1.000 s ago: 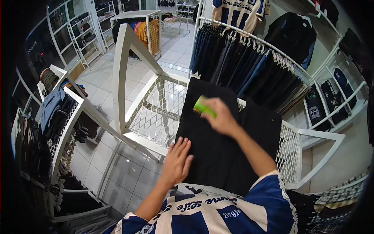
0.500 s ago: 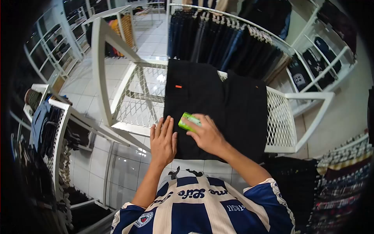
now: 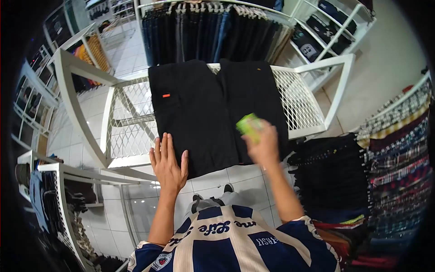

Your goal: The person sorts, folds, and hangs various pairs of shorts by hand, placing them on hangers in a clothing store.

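A black garment (image 3: 195, 118) lies spread over the white mesh rack (image 3: 301, 97), with a small orange tag (image 3: 166, 95) near its upper left. My left hand (image 3: 168, 165) rests flat on the garment's lower left edge, fingers stretched out, holding nothing. Over the garment's right half, my right hand (image 3: 263, 143) is closed round a light green block (image 3: 249, 127). Motion blurs that hand and the block, so I cannot tell whether the block touches the cloth.
Dark trousers (image 3: 195, 34) hang behind the rack. Shelves with folded dark clothes (image 3: 324, 34) stand at the upper right. More garments (image 3: 398, 163) hang at the right, and a white rack with clothes (image 3: 59, 190) stands at the left.
My right hand has moved right across the garment with the green block, from the left half to the right half. The view has shifted, while my left hand stays at the lower left edge.
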Demonstrator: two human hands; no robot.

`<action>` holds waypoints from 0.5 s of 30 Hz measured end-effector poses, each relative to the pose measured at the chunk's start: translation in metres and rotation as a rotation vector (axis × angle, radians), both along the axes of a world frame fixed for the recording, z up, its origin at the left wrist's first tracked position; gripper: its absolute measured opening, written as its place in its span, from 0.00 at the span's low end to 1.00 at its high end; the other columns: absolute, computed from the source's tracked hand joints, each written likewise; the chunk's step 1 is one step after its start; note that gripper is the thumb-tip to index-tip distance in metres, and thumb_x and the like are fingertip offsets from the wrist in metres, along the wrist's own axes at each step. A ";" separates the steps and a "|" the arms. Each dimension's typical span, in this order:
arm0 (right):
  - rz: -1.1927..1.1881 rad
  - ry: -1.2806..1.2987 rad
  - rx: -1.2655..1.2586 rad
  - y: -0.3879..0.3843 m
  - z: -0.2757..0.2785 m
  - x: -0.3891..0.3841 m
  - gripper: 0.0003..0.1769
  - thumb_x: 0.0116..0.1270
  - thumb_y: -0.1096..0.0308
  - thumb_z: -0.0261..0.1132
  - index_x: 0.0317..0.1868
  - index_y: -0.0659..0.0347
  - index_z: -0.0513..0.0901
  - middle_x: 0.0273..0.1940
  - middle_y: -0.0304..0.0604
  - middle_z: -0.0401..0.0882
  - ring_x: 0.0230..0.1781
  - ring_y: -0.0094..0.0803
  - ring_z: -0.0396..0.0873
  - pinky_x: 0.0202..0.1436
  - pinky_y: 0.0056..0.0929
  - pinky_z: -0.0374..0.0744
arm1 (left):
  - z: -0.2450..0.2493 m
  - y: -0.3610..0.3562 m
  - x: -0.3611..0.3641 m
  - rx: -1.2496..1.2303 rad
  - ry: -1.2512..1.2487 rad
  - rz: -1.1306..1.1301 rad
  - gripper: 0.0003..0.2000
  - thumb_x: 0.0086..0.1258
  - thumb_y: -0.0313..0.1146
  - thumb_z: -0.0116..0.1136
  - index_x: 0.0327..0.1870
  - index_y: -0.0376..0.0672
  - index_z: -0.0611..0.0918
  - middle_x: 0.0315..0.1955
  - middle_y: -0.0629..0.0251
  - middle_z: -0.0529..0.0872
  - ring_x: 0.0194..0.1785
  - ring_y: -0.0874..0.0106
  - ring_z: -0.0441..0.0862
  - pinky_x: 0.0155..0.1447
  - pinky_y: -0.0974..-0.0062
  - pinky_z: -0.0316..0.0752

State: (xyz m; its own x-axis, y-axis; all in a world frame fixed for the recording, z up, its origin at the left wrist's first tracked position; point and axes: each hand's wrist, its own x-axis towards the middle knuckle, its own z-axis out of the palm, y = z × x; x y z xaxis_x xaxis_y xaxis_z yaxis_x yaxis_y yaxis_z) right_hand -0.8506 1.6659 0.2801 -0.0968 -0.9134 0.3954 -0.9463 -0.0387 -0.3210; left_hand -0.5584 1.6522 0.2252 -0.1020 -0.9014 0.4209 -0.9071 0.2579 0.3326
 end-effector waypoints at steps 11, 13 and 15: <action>-0.307 -0.076 -0.268 -0.033 -0.021 -0.223 0.27 0.67 0.62 0.75 0.66 0.58 0.86 0.56 0.60 0.82 0.59 0.56 0.79 0.68 0.47 0.75 | -0.002 0.001 -0.002 -0.023 0.004 0.007 0.32 0.82 0.48 0.53 0.80 0.38 0.68 0.79 0.54 0.69 0.84 0.53 0.59 0.86 0.47 0.45; -0.349 -0.051 -0.285 -0.056 -0.031 -0.247 0.27 0.67 0.62 0.75 0.66 0.57 0.86 0.56 0.60 0.82 0.59 0.56 0.79 0.68 0.47 0.75 | -0.002 0.002 -0.002 -0.022 -0.004 0.013 0.32 0.83 0.48 0.51 0.81 0.39 0.67 0.80 0.55 0.68 0.85 0.53 0.57 0.86 0.47 0.44; -0.411 -0.054 -0.286 -0.064 -0.039 -0.264 0.27 0.67 0.61 0.75 0.65 0.55 0.86 0.57 0.59 0.81 0.60 0.55 0.79 0.68 0.47 0.76 | -0.005 0.003 -0.003 0.021 -0.029 0.036 0.31 0.85 0.49 0.48 0.82 0.40 0.65 0.83 0.55 0.62 0.86 0.54 0.54 0.86 0.46 0.42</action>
State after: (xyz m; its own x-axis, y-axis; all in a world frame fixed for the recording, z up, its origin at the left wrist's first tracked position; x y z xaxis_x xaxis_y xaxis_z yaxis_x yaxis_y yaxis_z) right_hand -1.1143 1.6018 0.2412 -0.4529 -0.6513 0.6089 -0.8841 0.2396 -0.4012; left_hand -0.5619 1.6555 0.2199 -0.0812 -0.9134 0.3990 -0.9250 0.2181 0.3111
